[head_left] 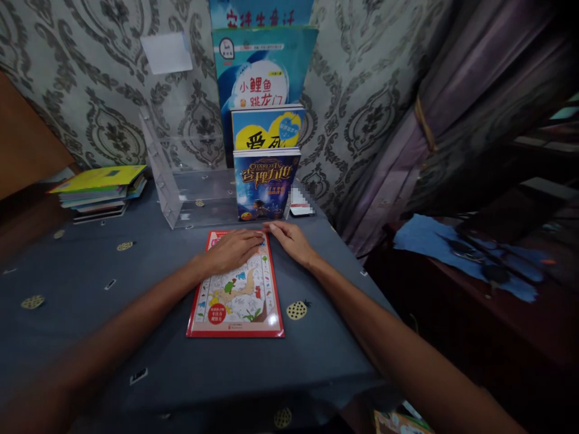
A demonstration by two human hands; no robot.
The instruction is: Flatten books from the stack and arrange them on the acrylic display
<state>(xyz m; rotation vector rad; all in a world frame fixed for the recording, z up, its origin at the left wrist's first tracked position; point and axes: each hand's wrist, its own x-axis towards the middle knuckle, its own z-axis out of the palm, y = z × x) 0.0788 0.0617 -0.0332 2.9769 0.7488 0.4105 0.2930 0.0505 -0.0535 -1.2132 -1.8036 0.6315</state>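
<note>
A red-bordered picture book (242,289) lies flat on the cloth-covered table in front of me. My left hand (233,250) rests across its upper part, palm down with the fingers stretched out, hiding most of the title. At the book's upper right corner is my right hand (292,242), its fingers extended to the left along the edge and partly hidden. Just beyond both hands, a dark blue book (265,187) stands upright in the front row of a clear acrylic rack (165,175).
Behind the dark blue book stand a blue-and-yellow book (242,129) and a teal book (294,66). A stack of books (106,187) sits at the table's left back. A tied curtain (384,138) hangs at right, near a blue cloth (452,247).
</note>
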